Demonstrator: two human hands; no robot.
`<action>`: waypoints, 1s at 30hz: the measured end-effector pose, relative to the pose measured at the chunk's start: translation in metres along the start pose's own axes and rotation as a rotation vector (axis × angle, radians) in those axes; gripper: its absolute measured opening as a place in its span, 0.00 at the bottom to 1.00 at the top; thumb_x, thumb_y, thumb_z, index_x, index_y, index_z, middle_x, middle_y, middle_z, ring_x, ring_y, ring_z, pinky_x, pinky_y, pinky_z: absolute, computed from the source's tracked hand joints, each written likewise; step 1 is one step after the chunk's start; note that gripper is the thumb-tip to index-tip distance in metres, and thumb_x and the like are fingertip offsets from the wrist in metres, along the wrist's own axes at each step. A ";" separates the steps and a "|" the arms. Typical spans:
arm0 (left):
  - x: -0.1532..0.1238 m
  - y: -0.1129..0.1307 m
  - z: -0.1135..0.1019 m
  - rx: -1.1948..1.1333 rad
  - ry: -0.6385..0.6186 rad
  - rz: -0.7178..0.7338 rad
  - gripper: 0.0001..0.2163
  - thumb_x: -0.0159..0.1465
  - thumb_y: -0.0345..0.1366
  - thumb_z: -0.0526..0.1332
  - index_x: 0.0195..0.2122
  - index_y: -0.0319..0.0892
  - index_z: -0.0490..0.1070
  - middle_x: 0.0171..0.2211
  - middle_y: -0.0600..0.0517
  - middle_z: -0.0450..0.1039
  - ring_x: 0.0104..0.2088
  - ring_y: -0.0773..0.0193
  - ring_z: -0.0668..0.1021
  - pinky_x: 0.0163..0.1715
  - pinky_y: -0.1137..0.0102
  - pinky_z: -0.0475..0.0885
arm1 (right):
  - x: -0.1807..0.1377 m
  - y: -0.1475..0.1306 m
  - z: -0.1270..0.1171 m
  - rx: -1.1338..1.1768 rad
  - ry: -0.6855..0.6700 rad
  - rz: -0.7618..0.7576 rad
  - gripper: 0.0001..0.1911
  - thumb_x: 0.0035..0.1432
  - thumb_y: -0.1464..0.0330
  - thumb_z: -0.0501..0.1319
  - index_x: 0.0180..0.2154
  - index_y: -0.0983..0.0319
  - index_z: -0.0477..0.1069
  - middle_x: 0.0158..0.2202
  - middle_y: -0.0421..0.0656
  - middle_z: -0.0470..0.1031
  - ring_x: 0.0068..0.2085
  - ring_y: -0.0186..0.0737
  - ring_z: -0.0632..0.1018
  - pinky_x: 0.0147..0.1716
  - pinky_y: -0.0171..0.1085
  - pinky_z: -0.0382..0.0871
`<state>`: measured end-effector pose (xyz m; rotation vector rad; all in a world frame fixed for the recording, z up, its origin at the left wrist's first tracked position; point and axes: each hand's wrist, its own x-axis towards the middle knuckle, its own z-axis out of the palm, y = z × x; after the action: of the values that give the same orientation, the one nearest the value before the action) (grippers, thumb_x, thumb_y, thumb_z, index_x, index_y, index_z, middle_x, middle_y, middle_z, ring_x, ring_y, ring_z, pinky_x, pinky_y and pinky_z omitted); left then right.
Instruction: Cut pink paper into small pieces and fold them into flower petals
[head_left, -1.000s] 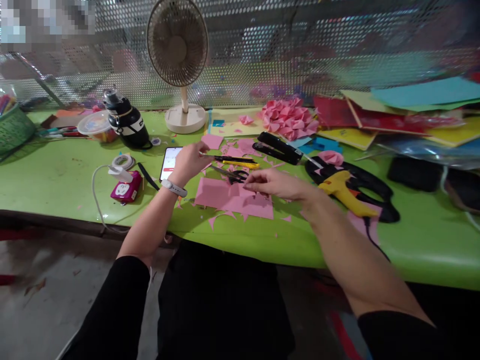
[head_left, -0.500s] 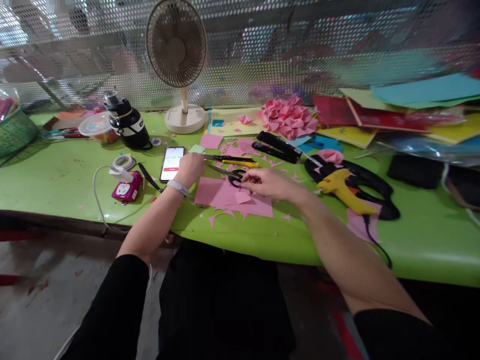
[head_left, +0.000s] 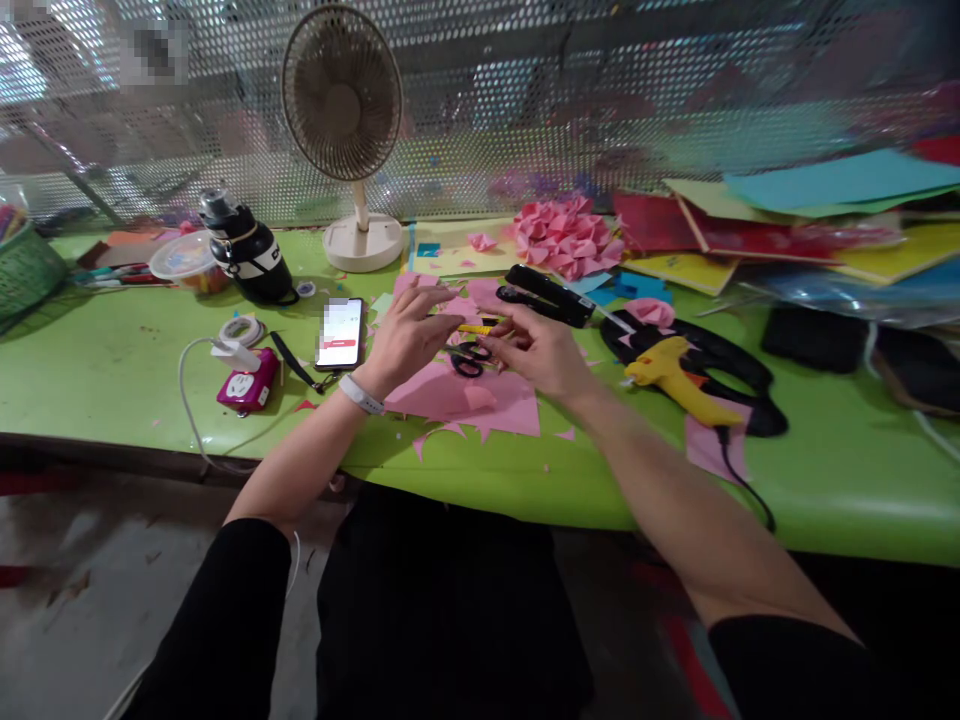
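My left hand (head_left: 409, 335) hovers over the paper scraps with its fingers stretched out and apart, holding nothing visible. Facing it, my right hand (head_left: 536, 350) has its thumb and forefinger bent but apart, close to a yellow and black utility knife (head_left: 474, 329) that it partly covers. Just below the fingertips, black-handled scissors (head_left: 468, 362) lie on a pink paper sheet (head_left: 502, 405), their blades partly hidden by my left hand. A small pink piece (head_left: 480, 397) rests on that sheet. A black stapler (head_left: 547, 295) lies beyond my right hand.
A phone (head_left: 340, 335), a purple adapter (head_left: 249, 382) and a black bottle (head_left: 247, 250) stand left. Behind are a fan (head_left: 364, 243) and a heap of folded pink paper (head_left: 566, 238). A yellow glue gun (head_left: 682, 380) with its cord lies right, near stacked coloured sheets (head_left: 840, 185).
My left hand has moved right from beside the phone and spread its fingers. My right hand has lifted slightly off the scissors' handles, which stay on the paper. The view has shifted a little.
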<state>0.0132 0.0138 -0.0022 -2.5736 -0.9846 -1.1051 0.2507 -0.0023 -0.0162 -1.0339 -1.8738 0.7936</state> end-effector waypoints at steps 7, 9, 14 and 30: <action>0.001 0.021 -0.004 -0.457 0.026 -0.391 0.18 0.67 0.44 0.65 0.55 0.45 0.74 0.58 0.42 0.75 0.59 0.54 0.75 0.61 0.56 0.69 | -0.003 -0.003 0.006 0.031 0.207 -0.197 0.11 0.64 0.59 0.65 0.43 0.54 0.83 0.42 0.45 0.84 0.41 0.48 0.83 0.43 0.48 0.79; 0.003 0.022 -0.003 -0.760 0.026 -0.673 0.20 0.68 0.49 0.61 0.54 0.42 0.74 0.54 0.41 0.77 0.55 0.55 0.79 0.56 0.59 0.72 | -0.003 -0.006 0.004 -0.045 0.238 -0.226 0.10 0.63 0.59 0.65 0.41 0.53 0.84 0.41 0.45 0.83 0.45 0.50 0.82 0.48 0.51 0.78; 0.002 0.020 0.007 -1.465 -0.150 -0.999 0.17 0.65 0.51 0.65 0.35 0.39 0.74 0.38 0.44 0.81 0.44 0.58 0.83 0.54 0.58 0.75 | -0.004 -0.011 0.004 -0.164 0.190 -0.246 0.09 0.62 0.61 0.65 0.39 0.51 0.84 0.39 0.46 0.79 0.44 0.49 0.79 0.48 0.51 0.76; -0.001 0.041 0.011 -1.701 -0.115 -0.999 0.18 0.59 0.50 0.71 0.40 0.38 0.78 0.45 0.41 0.83 0.49 0.51 0.83 0.52 0.56 0.76 | -0.004 0.000 0.020 0.113 0.224 -0.024 0.21 0.60 0.47 0.65 0.38 0.57 0.75 0.38 0.44 0.81 0.39 0.46 0.82 0.43 0.47 0.79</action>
<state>0.0451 -0.0133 -0.0068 -3.0120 -2.0575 -3.1593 0.2340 -0.0082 -0.0271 -0.9853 -1.6308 0.7295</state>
